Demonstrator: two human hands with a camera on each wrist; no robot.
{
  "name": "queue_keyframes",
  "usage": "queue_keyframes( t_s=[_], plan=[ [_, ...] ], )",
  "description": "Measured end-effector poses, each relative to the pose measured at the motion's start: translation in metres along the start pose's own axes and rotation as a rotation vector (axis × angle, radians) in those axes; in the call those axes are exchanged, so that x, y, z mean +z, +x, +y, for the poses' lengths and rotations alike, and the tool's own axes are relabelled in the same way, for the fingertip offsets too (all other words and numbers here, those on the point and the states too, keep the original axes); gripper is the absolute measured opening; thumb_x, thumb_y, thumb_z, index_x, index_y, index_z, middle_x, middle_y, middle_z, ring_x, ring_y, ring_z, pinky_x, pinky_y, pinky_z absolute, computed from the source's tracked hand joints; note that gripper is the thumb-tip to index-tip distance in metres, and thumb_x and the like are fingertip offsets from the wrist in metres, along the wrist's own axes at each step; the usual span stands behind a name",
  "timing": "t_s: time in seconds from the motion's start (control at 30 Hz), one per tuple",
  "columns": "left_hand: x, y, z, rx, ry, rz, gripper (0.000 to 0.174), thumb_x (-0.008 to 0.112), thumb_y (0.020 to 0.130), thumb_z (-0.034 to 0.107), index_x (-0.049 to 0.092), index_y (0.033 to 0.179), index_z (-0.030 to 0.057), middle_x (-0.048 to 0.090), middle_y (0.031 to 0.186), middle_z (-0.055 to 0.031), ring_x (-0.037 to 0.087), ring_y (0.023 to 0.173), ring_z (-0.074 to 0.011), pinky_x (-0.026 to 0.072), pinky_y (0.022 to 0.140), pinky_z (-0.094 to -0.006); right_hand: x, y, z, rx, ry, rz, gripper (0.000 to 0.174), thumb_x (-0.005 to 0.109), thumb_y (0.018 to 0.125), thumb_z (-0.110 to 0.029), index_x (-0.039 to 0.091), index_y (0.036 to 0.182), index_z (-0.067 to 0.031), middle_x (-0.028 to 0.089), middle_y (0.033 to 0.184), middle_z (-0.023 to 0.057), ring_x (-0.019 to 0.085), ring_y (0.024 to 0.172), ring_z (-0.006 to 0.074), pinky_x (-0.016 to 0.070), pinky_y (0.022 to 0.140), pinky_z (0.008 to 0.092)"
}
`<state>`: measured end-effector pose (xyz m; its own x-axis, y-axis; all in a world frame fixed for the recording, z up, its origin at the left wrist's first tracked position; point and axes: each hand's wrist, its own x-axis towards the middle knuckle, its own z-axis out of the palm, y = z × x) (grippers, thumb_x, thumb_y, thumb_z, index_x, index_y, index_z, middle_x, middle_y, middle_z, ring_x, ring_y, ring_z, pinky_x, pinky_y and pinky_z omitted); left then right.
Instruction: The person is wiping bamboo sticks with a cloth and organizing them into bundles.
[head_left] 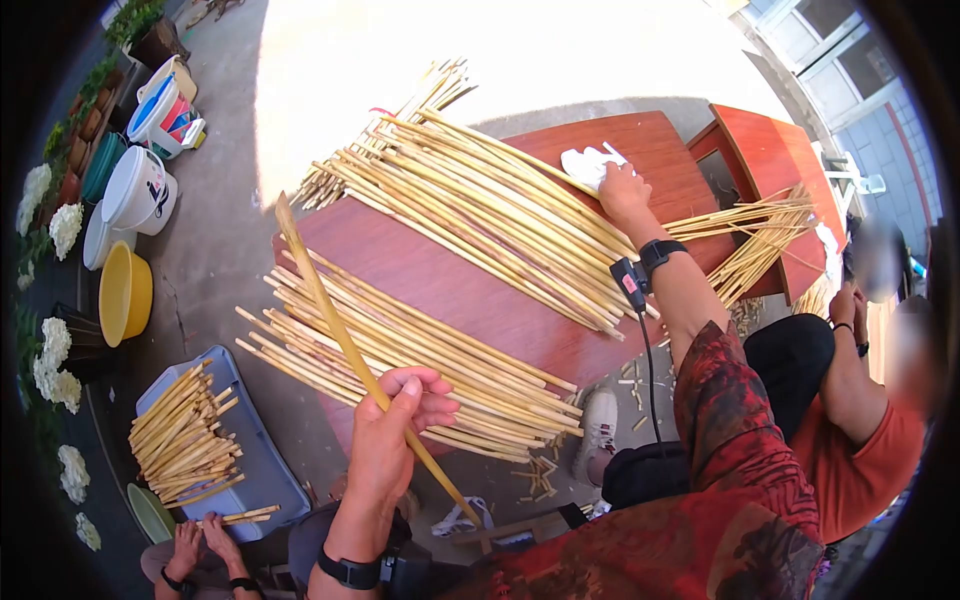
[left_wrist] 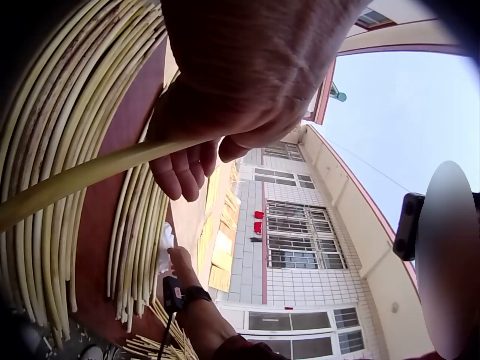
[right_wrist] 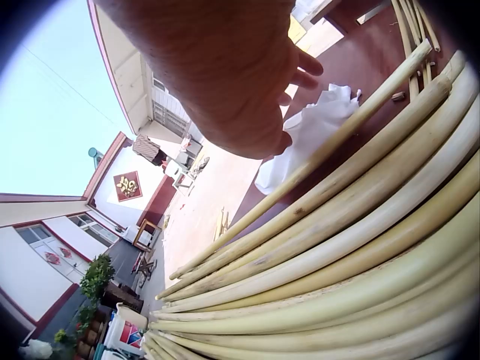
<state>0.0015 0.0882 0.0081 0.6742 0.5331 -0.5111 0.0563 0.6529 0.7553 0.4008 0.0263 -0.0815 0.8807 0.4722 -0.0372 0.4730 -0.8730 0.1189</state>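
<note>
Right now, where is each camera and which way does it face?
Head: on the head, looking down at the red table; left hand and right hand show.
Left wrist: under the left hand, looking up past fingers gripping a stalk toward a building.
Right wrist: under the right hand, looking along stalks to the white cloth.
Shared: head and right wrist show the white cloth.
</note>
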Motion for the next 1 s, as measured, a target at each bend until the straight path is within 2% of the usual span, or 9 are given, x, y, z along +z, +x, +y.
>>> queue_keyframes(
  t_s=[0.03,0.1,0.2,0.33,0.43,0.57,0.9,0.93,1.0],
  plan=[
    [0.0,0.001,0.001,-0.001,-0.003,0.002,0.021,0.045,0.088,0.017,0.052,0.095,-0.002,0.058,0.085,-0.0112,0.059,0.074,-0.0186,0.0501,0.066,-0.0294,0.0,0.002,-0.007,-0.003,-0.002,-0.001,0.034,0.043,0.083,-0.015,0.046,0.115,-0.0068,0.046,0.117,0.0149,0.047,0.107,0.0311,0.0368,0.087,0.0456],
    [0.001,0.001,0.001,0.014,-0.001,-0.013,0.022,0.046,0.088,0.018,0.052,0.096,-0.0025,0.058,0.085,-0.0113,0.059,0.074,-0.0184,0.0503,0.066,-0.0291,0.004,0.007,-0.022,-0.288,0.069,0.189,0.032,0.043,0.083,-0.014,0.047,0.114,-0.0075,0.047,0.115,0.013,0.048,0.103,0.0299,0.0372,0.086,0.0446],
    [0.002,0.0,0.003,0.003,-0.01,-0.005,0.023,0.046,0.088,0.018,0.052,0.096,-0.0029,0.058,0.086,-0.0116,0.059,0.074,-0.0183,0.0504,0.067,-0.029,0.015,-0.003,-0.055,-0.535,0.347,0.188,0.033,0.045,0.082,-0.018,0.046,0.114,-0.0081,0.049,0.111,0.0138,0.046,0.104,0.0281,0.0373,0.087,0.0413],
    [-0.001,-0.002,0.002,0.022,-0.036,0.01,0.023,0.046,0.088,0.018,0.052,0.096,-0.0027,0.058,0.086,-0.0122,0.06,0.074,-0.0182,0.0499,0.067,-0.0287,0.029,-0.012,-0.076,-0.444,0.373,0.139,0.035,0.044,0.083,-0.019,0.044,0.116,-0.0092,0.05,0.109,0.0142,0.046,0.105,0.0277,0.0368,0.087,0.041],
    [-0.004,-0.005,0.002,0.014,-0.018,-0.036,0.021,0.041,0.091,0.016,0.051,0.097,-0.0013,0.058,0.089,-0.0101,0.058,0.077,-0.015,0.0482,0.069,-0.0261,0.033,-0.016,-0.076,-0.382,0.254,0.07,0.03,0.042,0.084,-0.022,0.046,0.111,-0.0097,0.052,0.104,0.0125,0.048,0.098,0.0284,0.0379,0.081,0.0417],
    [-0.002,-0.009,0.006,-0.008,-0.022,-0.021,0.021,0.04,0.091,0.015,0.051,0.097,-0.0014,0.058,0.089,-0.0105,0.058,0.077,-0.015,0.0481,0.069,-0.0261,0.05,-0.026,-0.074,-0.449,0.332,0.244,0.025,0.044,0.085,-0.019,0.048,0.108,-0.0094,0.054,0.098,0.0131,0.049,0.092,0.0312,0.0409,0.077,0.0429],
    [0.002,-0.016,0.001,0.045,-0.02,-0.085,0.021,0.041,0.091,0.014,0.052,0.098,-0.0016,0.058,0.089,-0.0111,0.058,0.077,-0.0156,0.0481,0.067,-0.0262,0.053,-0.079,-0.084,-0.436,0.394,0.312,0.029,0.048,0.082,-0.018,0.048,0.11,-0.011,0.053,0.098,0.0113,0.049,0.094,0.0295,0.0399,0.077,0.0432],
    [0.002,-0.018,0.0,0.048,-0.018,-0.088,0.021,0.041,0.091,0.015,0.052,0.098,-0.0016,0.058,0.089,-0.0113,0.058,0.077,-0.0158,0.0481,0.067,-0.0263,0.052,-0.085,-0.086,-0.409,0.421,0.239,0.031,0.049,0.082,-0.018,0.047,0.113,-0.01,0.052,0.103,0.0112,0.047,0.097,0.0286,0.0376,0.081,0.0427],
    [0.003,-0.02,0.0,0.049,-0.016,-0.091,0.021,0.041,0.091,0.015,0.052,0.098,-0.0017,0.058,0.089,-0.0113,0.058,0.077,-0.0159,0.0482,0.067,-0.0263,0.057,-0.095,-0.087,-0.425,0.431,0.279,0.033,0.049,0.083,-0.018,0.046,0.114,-0.0091,0.051,0.105,0.0115,0.046,0.099,0.0286,0.0361,0.083,0.0425]
  ],
)
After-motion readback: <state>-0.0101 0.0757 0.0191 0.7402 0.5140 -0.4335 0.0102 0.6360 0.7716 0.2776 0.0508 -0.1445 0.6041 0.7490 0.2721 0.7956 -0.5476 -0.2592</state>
